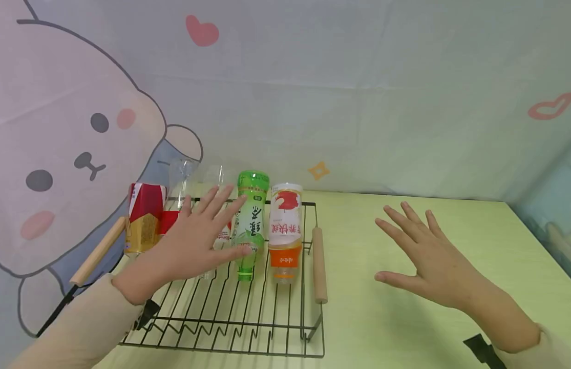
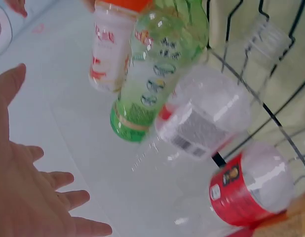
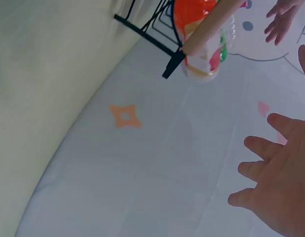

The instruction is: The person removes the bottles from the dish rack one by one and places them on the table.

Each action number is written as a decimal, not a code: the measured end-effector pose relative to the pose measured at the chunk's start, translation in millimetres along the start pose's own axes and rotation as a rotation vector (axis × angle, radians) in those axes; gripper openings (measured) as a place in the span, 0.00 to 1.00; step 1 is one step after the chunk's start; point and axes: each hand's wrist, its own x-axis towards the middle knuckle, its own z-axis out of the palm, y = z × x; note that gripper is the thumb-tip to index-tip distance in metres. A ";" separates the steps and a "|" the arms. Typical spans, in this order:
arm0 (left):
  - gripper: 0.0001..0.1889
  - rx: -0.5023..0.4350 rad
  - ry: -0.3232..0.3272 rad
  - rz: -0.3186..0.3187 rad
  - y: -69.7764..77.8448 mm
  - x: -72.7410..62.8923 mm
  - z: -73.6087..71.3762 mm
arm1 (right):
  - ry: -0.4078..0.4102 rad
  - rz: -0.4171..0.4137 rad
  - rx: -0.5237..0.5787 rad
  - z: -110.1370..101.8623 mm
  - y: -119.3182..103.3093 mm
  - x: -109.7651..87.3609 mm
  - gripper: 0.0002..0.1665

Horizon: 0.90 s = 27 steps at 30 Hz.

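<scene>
My left hand [image 1: 190, 241] is spread above the black wire rack [image 1: 248, 324], with its fingers straight and holding nothing. In the head view it overlaps some of the bottles lying in the rack. A green tea bottle [image 1: 252, 220] lies cap end toward me, just right of that hand. Beside it is a white bottle with an orange band [image 1: 285, 220]. Clear bottles with red labels [image 2: 236, 190] show in the left wrist view, and a red and gold carton [image 1: 146, 218] sits at the rack's left end. My right hand [image 1: 435, 261] hovers over the table, fingers spread, holding nothing.
The rack has wooden handles, one on the right [image 1: 319, 265] and one on the left [image 1: 98, 251]. A pale green table [image 1: 368, 328] carries the rack. Behind stands a cloth backdrop [image 1: 359, 102] with a cartoon bear and hearts.
</scene>
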 end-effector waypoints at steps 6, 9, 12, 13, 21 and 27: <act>0.48 -0.098 0.127 -0.122 -26.1 -3.5 -17.6 | 0.083 -0.079 0.112 9.7 -28.5 2.5 0.49; 0.47 -0.127 0.170 -0.172 -41.7 -6.0 -21.9 | 0.107 -0.113 0.151 17.6 -41.5 0.7 0.47; 0.47 -0.162 0.217 -0.216 -60.0 -8.3 -22.0 | 0.113 -0.135 0.185 24.5 -52.2 -1.5 0.47; 0.46 -0.170 0.232 -0.237 -66.3 -9.0 -21.7 | 0.112 -0.141 0.198 26.8 -55.2 -2.1 0.47; 0.45 -0.212 0.288 -0.440 -113.6 -18.5 -17.2 | 0.046 -0.140 0.285 44.9 -76.1 -5.2 0.47; 0.48 -0.326 0.258 -0.514 -136.8 -24.5 -11.6 | 0.021 -0.119 0.308 51.7 -80.7 -7.8 0.47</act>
